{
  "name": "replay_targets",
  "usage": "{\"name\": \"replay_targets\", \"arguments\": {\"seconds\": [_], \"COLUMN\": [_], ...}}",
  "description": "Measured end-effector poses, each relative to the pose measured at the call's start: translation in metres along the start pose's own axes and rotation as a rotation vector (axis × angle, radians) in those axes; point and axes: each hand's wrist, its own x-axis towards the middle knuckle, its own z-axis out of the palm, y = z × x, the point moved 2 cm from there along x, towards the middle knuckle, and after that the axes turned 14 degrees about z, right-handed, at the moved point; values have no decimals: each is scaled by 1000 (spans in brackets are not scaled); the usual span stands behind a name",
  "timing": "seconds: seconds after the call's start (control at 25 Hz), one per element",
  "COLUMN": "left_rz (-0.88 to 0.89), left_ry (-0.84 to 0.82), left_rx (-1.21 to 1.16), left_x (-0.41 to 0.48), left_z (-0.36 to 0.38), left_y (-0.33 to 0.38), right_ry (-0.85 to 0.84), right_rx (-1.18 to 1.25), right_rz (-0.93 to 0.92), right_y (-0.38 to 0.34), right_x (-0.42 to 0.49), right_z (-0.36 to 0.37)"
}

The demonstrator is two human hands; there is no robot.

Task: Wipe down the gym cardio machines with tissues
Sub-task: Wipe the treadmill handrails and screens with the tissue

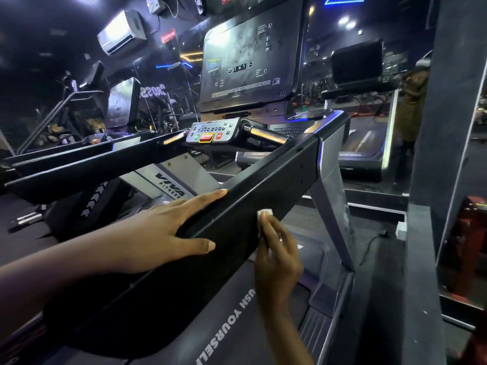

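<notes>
I stand at a black treadmill whose right side rail [276, 177] runs from the lower left up to the console. My left hand [168, 230] rests flat on top of the rail, fingers straight along it and thumb down over its outer face. My right hand [276, 248] presses a small white tissue [263, 214] against the lower edge of the rail's outer face; the fingers cover most of the tissue.
The control panel [210, 133] with red and green buttons sits below the dusty screen [247, 61]. The belt deck [237, 312] carries white lettering. A dark pillar [448, 127] stands close on the right. More treadmills [79, 154] stand left, and a mirror wall is behind.
</notes>
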Motion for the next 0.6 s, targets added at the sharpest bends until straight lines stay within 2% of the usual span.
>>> {"name": "replay_targets", "arguments": {"seconds": [0.2,0.32,0.48,0.6], "left_rz": [-6,-3,35,36], "left_ry": [-5,-33,-38,-45], "left_rx": [34,32,59,47], "left_x": [1,2,12,23], "left_z": [0,-1,-2,-3], "left_y": [3,0,-1,-2], "right_ry": [77,58,-68,-34], "right_rx": [-53,-87,-54,-11], "right_rz": [191,300,72,73], "right_y": [56,59,1,4], "right_x": [51,68,22,32], "right_z": [3,-3,-2,8]}}
